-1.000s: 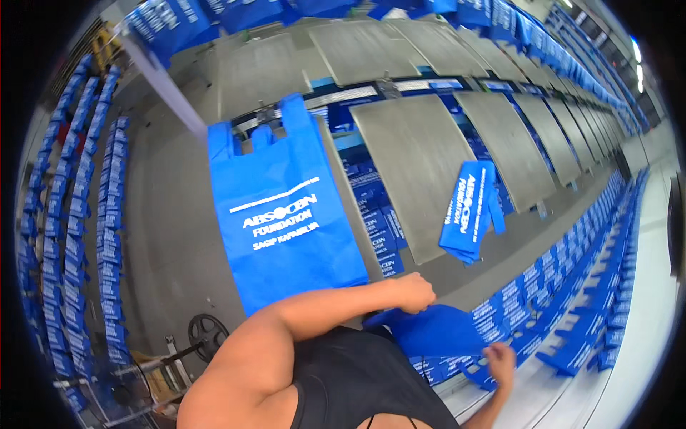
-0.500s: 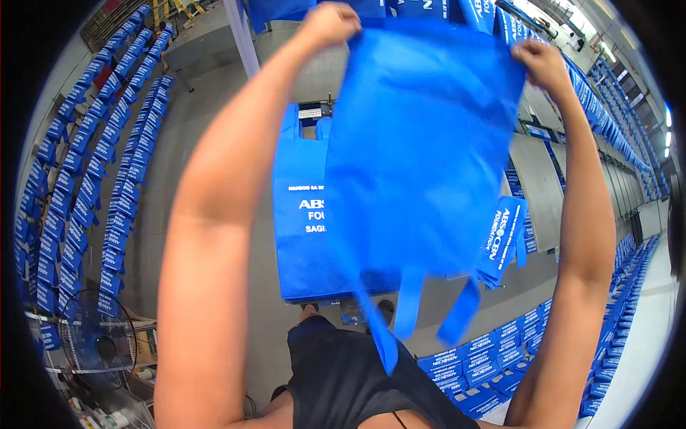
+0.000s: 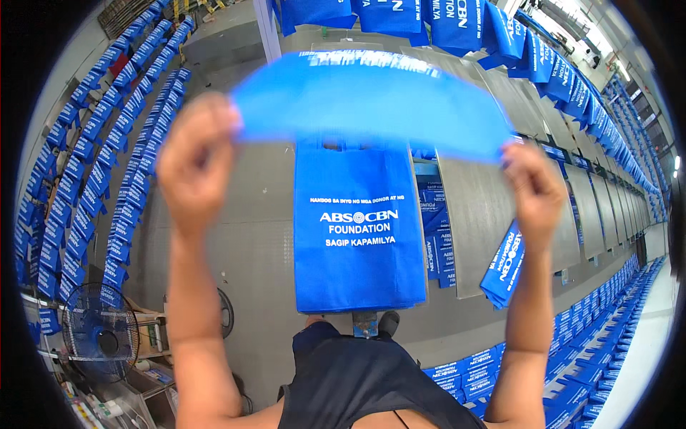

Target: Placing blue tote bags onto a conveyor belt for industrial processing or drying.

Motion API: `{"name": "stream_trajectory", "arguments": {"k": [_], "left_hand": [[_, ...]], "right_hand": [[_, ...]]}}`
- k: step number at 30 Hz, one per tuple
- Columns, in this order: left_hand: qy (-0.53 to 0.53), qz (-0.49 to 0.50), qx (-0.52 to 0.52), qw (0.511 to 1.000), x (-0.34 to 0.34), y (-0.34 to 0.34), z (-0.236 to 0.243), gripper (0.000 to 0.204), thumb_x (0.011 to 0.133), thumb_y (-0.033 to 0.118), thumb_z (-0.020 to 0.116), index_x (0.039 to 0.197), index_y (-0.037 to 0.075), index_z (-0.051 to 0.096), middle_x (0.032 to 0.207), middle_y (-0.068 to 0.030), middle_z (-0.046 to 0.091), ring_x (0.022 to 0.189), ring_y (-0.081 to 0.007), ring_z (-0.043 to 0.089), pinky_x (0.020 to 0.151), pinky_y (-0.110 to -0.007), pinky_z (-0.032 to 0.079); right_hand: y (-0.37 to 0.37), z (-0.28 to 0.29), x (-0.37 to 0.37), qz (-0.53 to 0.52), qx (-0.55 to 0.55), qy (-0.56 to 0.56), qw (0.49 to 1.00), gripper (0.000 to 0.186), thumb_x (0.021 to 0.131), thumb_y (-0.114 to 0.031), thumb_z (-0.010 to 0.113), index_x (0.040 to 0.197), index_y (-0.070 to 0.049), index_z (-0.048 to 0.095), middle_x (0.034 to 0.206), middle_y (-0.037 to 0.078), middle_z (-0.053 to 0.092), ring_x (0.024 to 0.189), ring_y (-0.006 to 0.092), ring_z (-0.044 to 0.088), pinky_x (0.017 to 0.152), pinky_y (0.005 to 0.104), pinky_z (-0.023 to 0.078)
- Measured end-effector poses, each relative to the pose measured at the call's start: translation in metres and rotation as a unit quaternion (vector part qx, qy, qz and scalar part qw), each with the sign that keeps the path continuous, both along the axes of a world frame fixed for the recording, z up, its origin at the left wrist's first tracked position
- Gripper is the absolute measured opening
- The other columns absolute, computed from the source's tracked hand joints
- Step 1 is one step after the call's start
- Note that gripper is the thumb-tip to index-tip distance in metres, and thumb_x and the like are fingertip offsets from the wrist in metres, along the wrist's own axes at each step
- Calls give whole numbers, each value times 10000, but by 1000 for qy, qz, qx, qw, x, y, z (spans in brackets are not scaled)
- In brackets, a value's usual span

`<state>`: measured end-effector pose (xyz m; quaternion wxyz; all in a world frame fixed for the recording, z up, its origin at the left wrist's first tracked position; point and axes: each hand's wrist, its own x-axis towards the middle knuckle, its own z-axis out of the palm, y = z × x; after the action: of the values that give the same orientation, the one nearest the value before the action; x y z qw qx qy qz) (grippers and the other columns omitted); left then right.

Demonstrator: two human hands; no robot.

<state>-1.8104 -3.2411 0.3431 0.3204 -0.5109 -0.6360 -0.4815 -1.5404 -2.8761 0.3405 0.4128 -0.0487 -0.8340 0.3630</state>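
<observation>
A blue fabric bag point(image 3: 379, 100), smeared by motion, stretches between my two hands in the air. One of its corners is pinched in my left hand point(image 3: 196, 164), and the opposite corner in my right hand point(image 3: 532, 189). White print shows along the bag's far edge. Under it and nearer to me, a second blue bag point(image 3: 357, 275) with white lettering lies flat, covering a narrow support at my knees. The raised bag hides the far end of this one.
Blue printed bags point(image 3: 457, 25) hang in a row across the back and right. Grey flat boards point(image 3: 479, 236) line the right side, one with a folded blue bag point(image 3: 504, 264). Racks of bags point(image 3: 93, 157) run along the left. A black fan point(image 3: 100, 336) stands lower left.
Both hands have come down and nearer to me, and they are farther apart. The bag, which hung down broad before me, now swings out away from me, uncovering the flat bag below.
</observation>
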Motion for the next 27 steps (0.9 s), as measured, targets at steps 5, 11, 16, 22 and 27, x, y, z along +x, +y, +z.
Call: {"name": "stream_trajectory", "arguments": {"k": [5,11,16,22,27], "left_hand": [[-252,-8,-106,962,63,-21,-158,239,801,-18,789,1038,11,776,1148,-143,737,1063,-267,713,939,-373,559],[-404,50,-150,901,109,-36,-260,137,881,47,771,999,-23,765,1085,-155,751,996,-262,734,904,-358,570],[-437,87,-165,880,158,-59,-283,113,887,29,750,986,-25,761,1055,-153,751,954,-242,737,856,-345,581],[-414,96,-170,889,185,-74,-289,110,868,-5,756,977,-23,751,1064,-152,735,936,-242,733,836,-341,586],[-457,84,-171,869,193,-79,-292,105,864,-25,749,969,-23,745,1090,-138,707,912,-213,723,795,-318,589]], "right_hand": [[-21,-159,10,34,-135,-97,985,133,867,-10,790,998,10,772,1127,142,760,1112,249,702,994,363,525],[-50,-259,49,0,-180,-201,963,118,879,-65,788,946,32,774,1039,161,771,1029,269,733,951,368,551],[-73,-282,87,-36,-181,-243,952,108,852,-26,782,950,20,778,1040,159,772,1035,269,732,951,366,550],[-84,-278,105,-23,-152,-260,953,120,839,1,772,959,1,772,1046,146,768,1036,284,726,932,375,554],[-87,-276,110,-20,-171,-276,946,125,836,12,769,960,0,764,1040,143,765,1029,284,727,906,376,562]]}}
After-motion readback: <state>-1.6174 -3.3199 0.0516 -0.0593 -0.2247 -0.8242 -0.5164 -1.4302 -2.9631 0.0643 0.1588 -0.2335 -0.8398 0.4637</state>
